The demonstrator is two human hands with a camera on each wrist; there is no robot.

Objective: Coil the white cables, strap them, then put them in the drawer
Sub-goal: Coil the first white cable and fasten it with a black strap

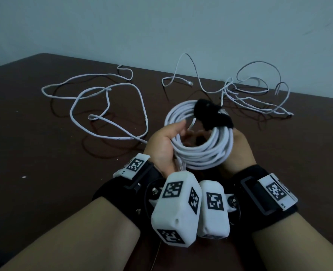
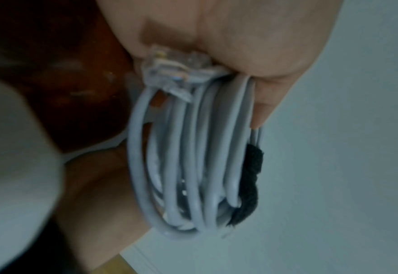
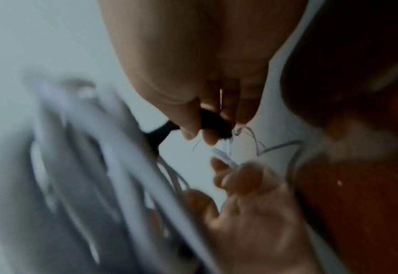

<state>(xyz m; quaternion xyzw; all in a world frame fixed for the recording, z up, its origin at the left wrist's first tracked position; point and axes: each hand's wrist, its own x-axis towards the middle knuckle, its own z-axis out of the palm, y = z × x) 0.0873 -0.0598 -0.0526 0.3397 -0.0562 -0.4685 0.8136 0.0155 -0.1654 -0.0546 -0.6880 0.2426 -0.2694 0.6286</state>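
Observation:
A coiled white cable (image 1: 200, 151) is held upright above the dark table, between both hands. My left hand (image 1: 165, 141) grips the coil's left side, thumb over the loops; a clear plug (image 2: 170, 63) sits against its palm. A black strap (image 1: 210, 114) wraps the coil's upper right part. My right hand (image 1: 238, 145) is behind the coil's right side and pinches the black strap's end (image 3: 214, 124) between thumb and fingertips. Two more white cables lie loose on the table: one at the left (image 1: 107, 108), one at the back right (image 1: 255, 90). No drawer is in view.
The dark brown table (image 1: 35, 153) reaches to a pale wall (image 1: 161, 26) behind. The loose cables cover its far half. Bare tabletop lies at the left and near my forearms.

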